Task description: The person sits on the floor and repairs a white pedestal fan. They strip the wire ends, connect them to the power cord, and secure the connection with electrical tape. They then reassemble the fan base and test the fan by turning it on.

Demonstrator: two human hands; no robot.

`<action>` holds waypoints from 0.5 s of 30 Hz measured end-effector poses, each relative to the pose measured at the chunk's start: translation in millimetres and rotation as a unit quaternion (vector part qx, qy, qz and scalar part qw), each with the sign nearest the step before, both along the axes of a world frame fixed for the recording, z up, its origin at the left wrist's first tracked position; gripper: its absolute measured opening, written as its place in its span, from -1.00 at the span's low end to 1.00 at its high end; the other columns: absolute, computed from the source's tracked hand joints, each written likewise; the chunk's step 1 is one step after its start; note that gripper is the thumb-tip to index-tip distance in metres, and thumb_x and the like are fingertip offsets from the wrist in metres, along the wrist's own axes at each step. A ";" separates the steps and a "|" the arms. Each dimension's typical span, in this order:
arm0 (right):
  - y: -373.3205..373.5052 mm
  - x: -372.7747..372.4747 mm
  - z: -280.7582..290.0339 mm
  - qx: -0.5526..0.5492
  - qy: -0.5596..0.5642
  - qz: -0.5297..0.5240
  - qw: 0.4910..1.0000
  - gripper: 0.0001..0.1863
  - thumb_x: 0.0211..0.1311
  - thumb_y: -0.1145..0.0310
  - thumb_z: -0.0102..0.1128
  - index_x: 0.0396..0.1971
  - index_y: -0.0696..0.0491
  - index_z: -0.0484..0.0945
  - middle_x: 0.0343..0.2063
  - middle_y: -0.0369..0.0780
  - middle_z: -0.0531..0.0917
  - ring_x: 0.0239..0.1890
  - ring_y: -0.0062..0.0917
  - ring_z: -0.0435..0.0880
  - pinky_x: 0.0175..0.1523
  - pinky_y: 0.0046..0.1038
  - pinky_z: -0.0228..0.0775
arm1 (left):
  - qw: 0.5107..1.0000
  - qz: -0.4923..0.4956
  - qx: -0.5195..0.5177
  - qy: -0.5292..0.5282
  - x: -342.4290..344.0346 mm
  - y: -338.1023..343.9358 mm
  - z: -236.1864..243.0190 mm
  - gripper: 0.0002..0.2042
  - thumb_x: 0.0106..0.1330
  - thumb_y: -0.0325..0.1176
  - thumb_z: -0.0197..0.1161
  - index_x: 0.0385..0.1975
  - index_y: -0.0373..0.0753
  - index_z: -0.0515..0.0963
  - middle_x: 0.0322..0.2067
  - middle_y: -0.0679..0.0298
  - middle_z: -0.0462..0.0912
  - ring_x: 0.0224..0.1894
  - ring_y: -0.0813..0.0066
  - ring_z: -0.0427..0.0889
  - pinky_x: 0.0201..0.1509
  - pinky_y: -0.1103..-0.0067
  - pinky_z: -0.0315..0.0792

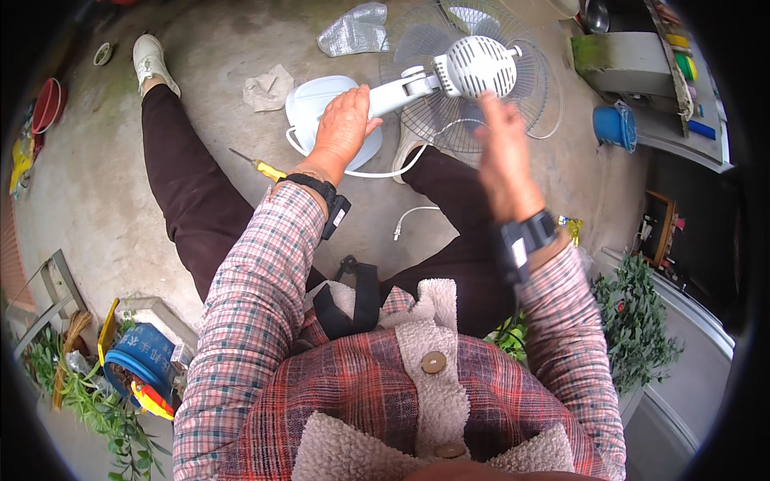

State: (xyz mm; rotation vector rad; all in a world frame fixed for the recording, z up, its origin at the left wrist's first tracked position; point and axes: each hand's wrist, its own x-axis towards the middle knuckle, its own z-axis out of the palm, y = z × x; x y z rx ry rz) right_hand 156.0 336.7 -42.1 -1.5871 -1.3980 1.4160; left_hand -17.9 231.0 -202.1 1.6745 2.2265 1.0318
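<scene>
A white electric fan lies across the concrete floor, with its round motor housing [469,62], wire guard [409,40], hinged neck [393,94] and flat base [298,108]. My left hand [341,128] is closed on the neck beside the base. My right hand [505,160], blurred, has its fingers outstretched just below the motor housing; whether they touch it is unclear. A yellow-handled screwdriver [266,169] lies by my left wrist. The white cord loops under the fan, and a plug [398,232] rests between my legs.
My legs [184,176] stretch either side of the fan. Around are foil material [349,30], crumpled paper [267,88], a blue bucket [611,128], a stone ledge [622,64] and a red basin [46,104]. Plants [634,321] and a blue pot [138,353] stand near me.
</scene>
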 end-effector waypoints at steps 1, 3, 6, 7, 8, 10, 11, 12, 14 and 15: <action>-15.2 -7.2 -10.7 -0.103 -0.044 0.001 0.994 -0.06 0.08 0.01 0.43 0.27 0.26 0.12 0.05 -0.13 0.42 0.01 -0.50 0.39 0.00 -0.38 0.27 | 1.000 -0.001 -0.014 -0.002 2.0 0.2 1.0 -0.35 0.02 -0.23 0.46 0.10 -0.35 0.35 -0.04 0.01 0.53 0.01 0.05 0.54 0.11 0.32 0.43; -40.8 -24.3 -34.7 -0.190 -0.010 0.005 0.982 -0.01 -0.01 0.02 0.51 0.25 0.27 0.15 -0.10 -0.18 0.49 -0.01 -0.52 0.37 -0.05 -0.36 0.25 | 1.000 -0.003 -0.026 0.001 7.6 -1.6 2.7 -0.33 -0.01 -0.20 0.47 0.10 -0.33 0.36 -0.05 0.05 0.53 0.03 0.11 0.53 0.13 0.34 0.41; -30.7 -55.9 -61.4 -0.128 0.099 0.032 0.986 -0.29 0.00 0.06 0.50 0.05 0.16 0.41 -0.11 -0.24 0.53 -0.12 -0.59 0.41 -0.11 -0.47 0.21 | 1.000 0.005 -0.016 0.016 15.7 -7.0 1.1 -0.32 -0.01 -0.22 0.47 0.11 -0.33 0.34 -0.03 0.06 0.52 0.06 0.12 0.51 0.15 0.33 0.40; -28.7 -68.7 -70.1 -0.128 0.074 -0.046 0.988 -0.46 0.02 0.09 0.50 -0.09 0.07 0.51 -0.22 -0.31 0.57 -0.25 -0.62 0.45 -0.18 -0.50 0.20 | 1.000 0.007 -0.017 0.005 16.4 -8.6 -1.0 -0.30 -0.01 -0.23 0.47 0.13 -0.33 0.33 -0.01 0.06 0.51 0.08 0.12 0.49 0.18 0.33 0.39; -24.7 -77.2 -75.5 -0.145 0.108 -0.109 0.977 -0.52 0.04 0.34 0.47 -0.09 0.24 0.49 -0.18 -0.17 0.60 -0.16 -0.49 0.57 -0.03 -0.41 0.38 | 1.000 0.009 -0.006 0.001 17.2 -11.1 -3.4 -0.32 -0.01 -0.25 0.47 0.13 -0.33 0.33 -0.02 0.05 0.52 0.07 0.10 0.51 0.16 0.33 0.40; -23.9 -91.2 -84.5 -0.072 0.132 -0.141 0.978 -0.58 0.02 0.39 0.46 -0.14 0.21 0.51 -0.25 -0.20 0.61 -0.24 -0.47 0.60 -0.08 -0.43 0.41 | 0.999 0.019 0.028 0.001 15.2 -15.5 -8.3 -0.34 -0.01 -0.30 0.46 0.12 -0.33 0.33 -0.03 0.03 0.53 0.03 0.08 0.53 0.11 0.32 0.43; -24.0 -93.2 -87.0 -0.074 0.129 -0.131 0.980 -0.58 0.01 0.41 0.46 -0.15 0.20 0.51 -0.26 -0.21 0.61 -0.25 -0.47 0.60 -0.09 -0.43 0.42 | 0.999 0.020 0.028 0.004 13.4 -18.5 -10.7 -0.31 -0.02 -0.33 0.47 0.15 -0.32 0.31 0.01 0.02 0.51 0.07 0.08 0.51 0.12 0.34 0.43; -24.6 -93.9 -88.9 -0.084 0.120 -0.121 0.982 -0.59 0.00 0.43 0.45 -0.16 0.19 0.51 -0.27 -0.22 0.61 -0.26 -0.47 0.60 -0.09 -0.44 0.42 | 1.000 0.003 0.001 -0.014 11.9 -23.4 -12.1 -0.31 0.01 -0.28 0.45 0.17 -0.32 0.30 0.04 0.03 0.50 0.11 0.08 0.48 0.18 0.32 0.38; -23.5 -94.0 -92.9 -0.065 0.115 -0.096 0.987 -0.60 -0.03 0.45 0.44 -0.16 0.19 0.50 -0.27 -0.22 0.61 -0.27 -0.47 0.61 -0.09 -0.45 0.43 | 0.999 -0.030 -0.020 -0.039 4.1 -34.6 -14.3 -0.31 0.08 -0.19 0.42 0.20 -0.31 0.29 0.09 0.03 0.48 0.19 0.07 0.43 0.29 0.27 0.29; -22.2 -92.6 -94.9 -0.038 0.115 -0.082 0.989 -0.60 -0.04 0.46 0.43 -0.16 0.19 0.50 -0.27 -0.22 0.61 -0.27 -0.47 0.61 -0.10 -0.45 0.43 | 0.995 -0.046 -0.081 -0.030 1.3 -44.1 -14.5 -0.32 0.12 -0.15 0.37 0.22 -0.29 0.28 0.12 0.04 0.46 0.23 0.07 0.39 0.33 0.25 0.23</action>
